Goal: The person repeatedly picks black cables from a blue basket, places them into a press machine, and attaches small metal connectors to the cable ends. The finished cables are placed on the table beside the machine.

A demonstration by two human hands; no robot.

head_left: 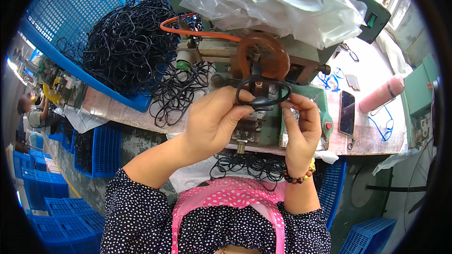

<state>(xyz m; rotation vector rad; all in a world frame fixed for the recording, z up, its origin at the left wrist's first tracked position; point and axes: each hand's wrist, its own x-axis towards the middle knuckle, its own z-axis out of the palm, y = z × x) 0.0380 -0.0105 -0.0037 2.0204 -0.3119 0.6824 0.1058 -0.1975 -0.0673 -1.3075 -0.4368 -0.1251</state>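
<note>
A black eyeglass frame (264, 102) is held up between my two hands, just in front of a machine with a round brown wheel (283, 56). The fingers and thumb of my left hand (212, 120) pinch its left end. At its right end, the fingertips of my right hand (302, 129) close on the rim. Whether the frame touches the machine behind it, I cannot tell. Left of the wheel lies a loose heap of black frames (181, 91) on the table. More black frames (252, 164) lie below my hands, by my lap.
A blue crate (70, 56) piled with black frames (129, 42) stands at the left. Plastic bags (278, 0) cover the machine's top. On the right are a phone (347, 113), a pink bottle (382, 94) and blue frames (331, 82). A red button (328, 125) sits on the green base.
</note>
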